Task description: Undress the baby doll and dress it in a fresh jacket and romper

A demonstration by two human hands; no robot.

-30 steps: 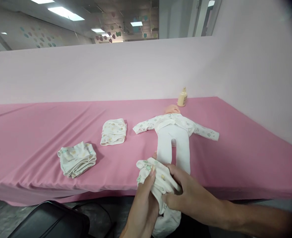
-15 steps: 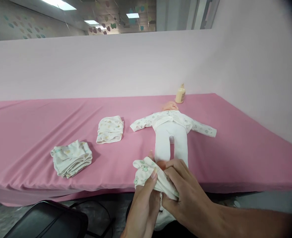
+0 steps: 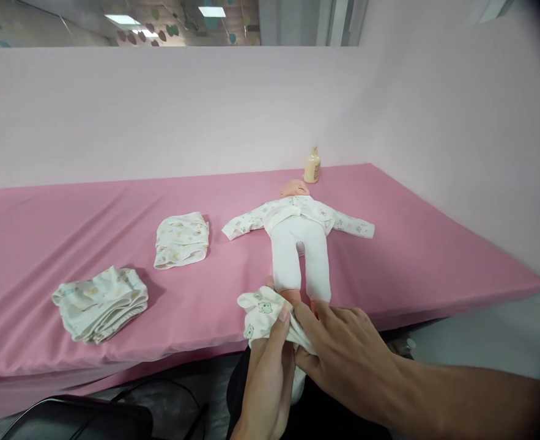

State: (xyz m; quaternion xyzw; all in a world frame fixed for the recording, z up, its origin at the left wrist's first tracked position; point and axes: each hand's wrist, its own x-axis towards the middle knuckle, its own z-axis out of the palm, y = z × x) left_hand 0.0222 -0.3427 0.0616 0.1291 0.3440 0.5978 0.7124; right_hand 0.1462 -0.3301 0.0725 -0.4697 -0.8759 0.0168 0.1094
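Looks like a baby-care practice room: plastic baby doll [image 3: 299, 231] in white trousers and printed top on long pink-cloth-covered table [image 3: 416, 256]. Cream pump bottle [image 3: 312, 168] at table's back edge. Behind table: plain white partition [image 3: 159, 116]; beyond, rectangular white ceiling light panels [image 3: 211, 11] and small rounded coloured hangings [image 3: 172, 30].

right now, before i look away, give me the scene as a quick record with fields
left hand: gripping gathered patterned cloth
right hand: gripping the same cloth, in front of the doll's feet
doll: lying on pink cover, sleeves spread
pale bottle: upright, beyond the doll's head
folded stack: left of doll, near front edge
folded piece: between stack and doll, farther back
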